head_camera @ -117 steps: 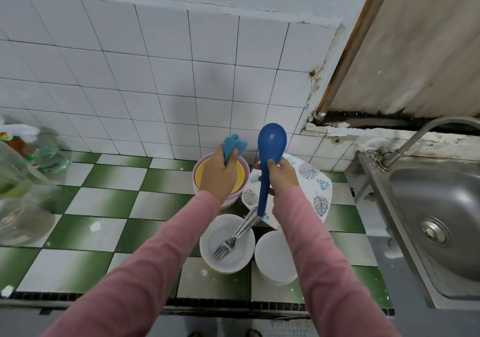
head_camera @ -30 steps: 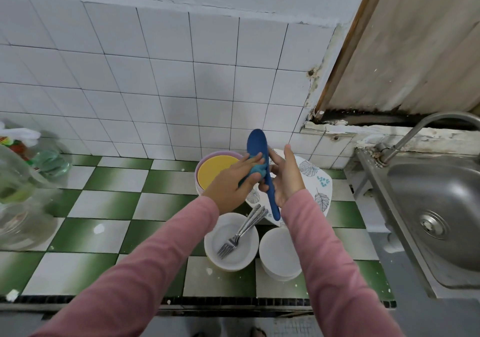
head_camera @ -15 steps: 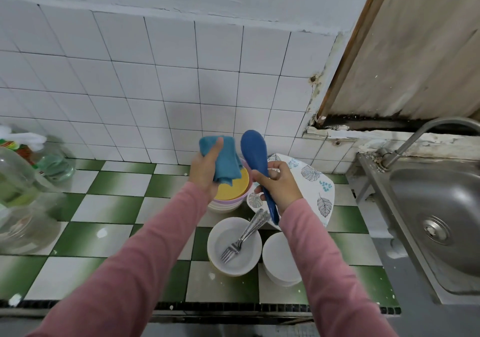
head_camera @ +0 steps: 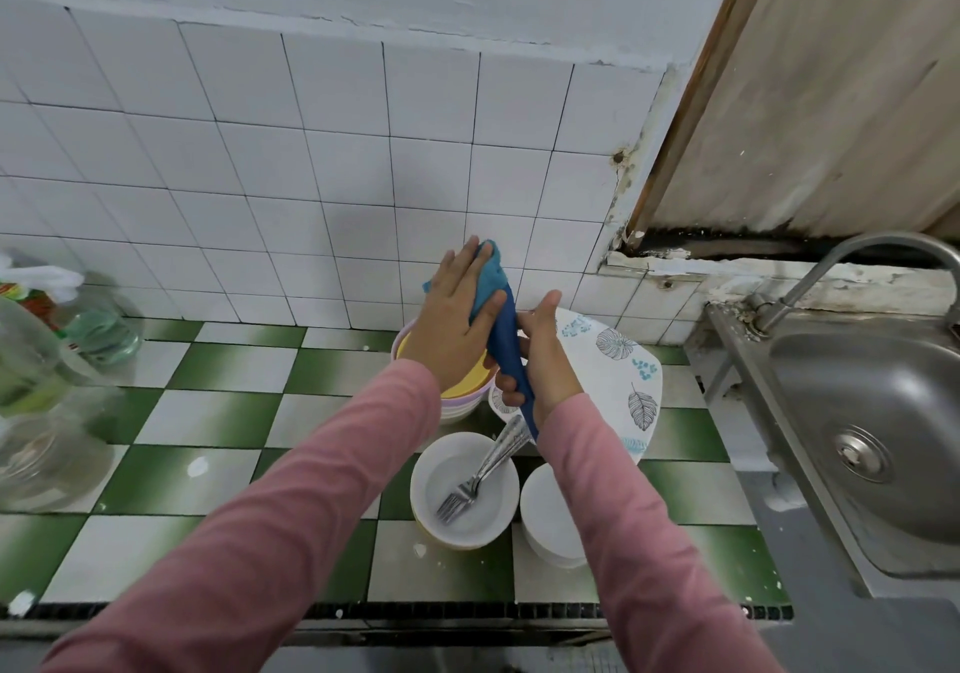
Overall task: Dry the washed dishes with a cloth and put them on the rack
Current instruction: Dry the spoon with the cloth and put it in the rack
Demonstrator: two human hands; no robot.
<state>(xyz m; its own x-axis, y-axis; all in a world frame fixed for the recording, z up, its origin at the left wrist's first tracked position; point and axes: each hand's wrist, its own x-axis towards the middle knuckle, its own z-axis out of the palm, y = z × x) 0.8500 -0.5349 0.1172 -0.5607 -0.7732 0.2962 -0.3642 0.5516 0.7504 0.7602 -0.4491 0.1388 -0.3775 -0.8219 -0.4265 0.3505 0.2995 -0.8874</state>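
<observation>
My right hand (head_camera: 545, 360) grips the handle of a blue plastic spoon (head_camera: 506, 345), held upright above the counter. My left hand (head_camera: 457, 324) presses a teal cloth (head_camera: 488, 283) around the spoon's head, which is hidden under the cloth. Below the hands stands a stack of coloured bowls (head_camera: 462, 402) with a yellow one on top. A leaf-patterned white plate (head_camera: 618, 371) leans behind my right wrist. A white bowl (head_camera: 465, 490) near the counter's front holds metal forks (head_camera: 472, 480). A second white bowl (head_camera: 545, 516) sits upside down beside it.
The counter (head_camera: 208, 433) has green and white tiles and a tiled wall behind. Clear plastic bottles and jars (head_camera: 36, 386) crowd the left side. A steel sink (head_camera: 872, 428) with a curved tap (head_camera: 841, 267) lies to the right. No rack is in view.
My left hand has brought the cloth from beside the spoon onto its head and wrapped it. The spoon stays upright in my right hand.
</observation>
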